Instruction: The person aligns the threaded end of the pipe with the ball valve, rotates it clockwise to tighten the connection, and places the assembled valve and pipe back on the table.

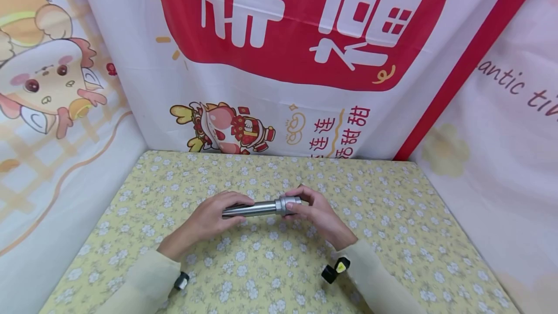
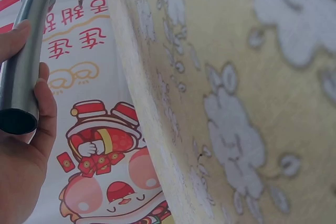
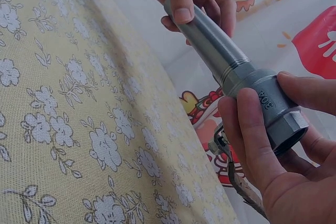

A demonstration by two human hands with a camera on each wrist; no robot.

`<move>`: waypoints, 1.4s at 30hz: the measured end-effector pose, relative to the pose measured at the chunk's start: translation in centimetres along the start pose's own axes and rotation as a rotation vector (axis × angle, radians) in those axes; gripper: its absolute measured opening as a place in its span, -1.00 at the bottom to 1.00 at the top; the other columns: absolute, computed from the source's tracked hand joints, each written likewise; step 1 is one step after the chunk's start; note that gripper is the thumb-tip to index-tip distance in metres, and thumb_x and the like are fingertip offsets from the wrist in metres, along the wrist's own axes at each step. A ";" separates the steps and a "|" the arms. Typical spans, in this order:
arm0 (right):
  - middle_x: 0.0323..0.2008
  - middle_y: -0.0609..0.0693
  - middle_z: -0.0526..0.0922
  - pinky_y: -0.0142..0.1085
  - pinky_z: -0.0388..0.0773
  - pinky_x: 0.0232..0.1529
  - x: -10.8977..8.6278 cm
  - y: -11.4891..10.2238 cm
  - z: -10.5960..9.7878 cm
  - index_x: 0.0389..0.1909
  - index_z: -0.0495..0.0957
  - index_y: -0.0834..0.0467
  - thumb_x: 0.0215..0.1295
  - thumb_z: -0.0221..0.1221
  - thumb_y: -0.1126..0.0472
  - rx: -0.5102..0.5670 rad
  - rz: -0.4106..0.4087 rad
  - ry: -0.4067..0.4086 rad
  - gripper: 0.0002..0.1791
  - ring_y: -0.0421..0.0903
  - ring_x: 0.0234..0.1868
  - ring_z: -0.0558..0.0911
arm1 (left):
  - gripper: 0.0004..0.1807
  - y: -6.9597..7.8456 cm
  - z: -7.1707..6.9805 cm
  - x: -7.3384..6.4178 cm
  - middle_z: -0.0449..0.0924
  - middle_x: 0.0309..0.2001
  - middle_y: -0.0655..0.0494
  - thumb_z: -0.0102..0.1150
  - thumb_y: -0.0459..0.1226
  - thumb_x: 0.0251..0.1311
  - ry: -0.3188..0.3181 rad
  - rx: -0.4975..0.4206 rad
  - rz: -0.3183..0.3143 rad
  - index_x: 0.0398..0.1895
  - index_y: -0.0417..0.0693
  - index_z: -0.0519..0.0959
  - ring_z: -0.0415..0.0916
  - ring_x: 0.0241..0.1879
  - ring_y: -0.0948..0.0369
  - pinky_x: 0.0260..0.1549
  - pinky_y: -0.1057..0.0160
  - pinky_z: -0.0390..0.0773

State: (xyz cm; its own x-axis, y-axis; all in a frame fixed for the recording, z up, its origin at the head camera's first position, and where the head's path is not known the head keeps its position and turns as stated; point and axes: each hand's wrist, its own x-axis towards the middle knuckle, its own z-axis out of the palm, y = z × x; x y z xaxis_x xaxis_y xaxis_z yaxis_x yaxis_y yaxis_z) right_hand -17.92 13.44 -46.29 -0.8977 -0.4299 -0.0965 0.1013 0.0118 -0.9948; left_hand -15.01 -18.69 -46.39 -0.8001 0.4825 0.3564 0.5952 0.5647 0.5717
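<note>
A straight steel pipe (image 1: 258, 209) is joined at its right end to a ball valve (image 3: 266, 98) marked 304. My left hand (image 1: 211, 215) grips the pipe near its free end, thumb on one side and fingers on the other. That end's round opening faces the camera in the left wrist view, where the pipe (image 2: 25, 61) slants up and away. My right hand (image 1: 321, 213) holds the valve body between thumb and fingers. A lever handle (image 3: 242, 184) hangs from the valve's side, partly hidden by the right hand. Pipe and valve are held above the table.
A yellow floral cloth (image 1: 244, 275) covers the table. Printed fabric hangs behind it, with a red panel (image 1: 296, 47), and on the left (image 1: 56, 168) and right. Both wrists wear small dark devices, one a black camera (image 1: 330, 274) at the right cuff.
</note>
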 end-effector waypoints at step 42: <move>0.33 0.21 0.50 0.00 0.75 0.21 -0.3 0.1 0.1 0.30 0.59 0.22 0.48 0.43 0.16 0.018 -0.012 -0.011 -0.52 0.13 0.15 0.72 | -0.53 0.2 0.0 0.0 0.80 0.15 0.16 0.55 -0.17 0.33 -0.060 0.028 -0.178 0.30 0.25 0.72 0.75 -0.01 0.21 0.02 0.00 0.74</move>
State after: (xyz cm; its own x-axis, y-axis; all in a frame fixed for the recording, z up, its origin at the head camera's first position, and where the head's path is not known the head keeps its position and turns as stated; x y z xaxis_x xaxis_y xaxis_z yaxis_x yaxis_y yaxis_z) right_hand -17.65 13.49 -46.40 -0.8942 -0.4397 -0.0839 0.0981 -0.0097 -0.9951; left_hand -14.89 -18.61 -46.28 -0.8874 0.4124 0.2063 0.4476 0.6628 0.6004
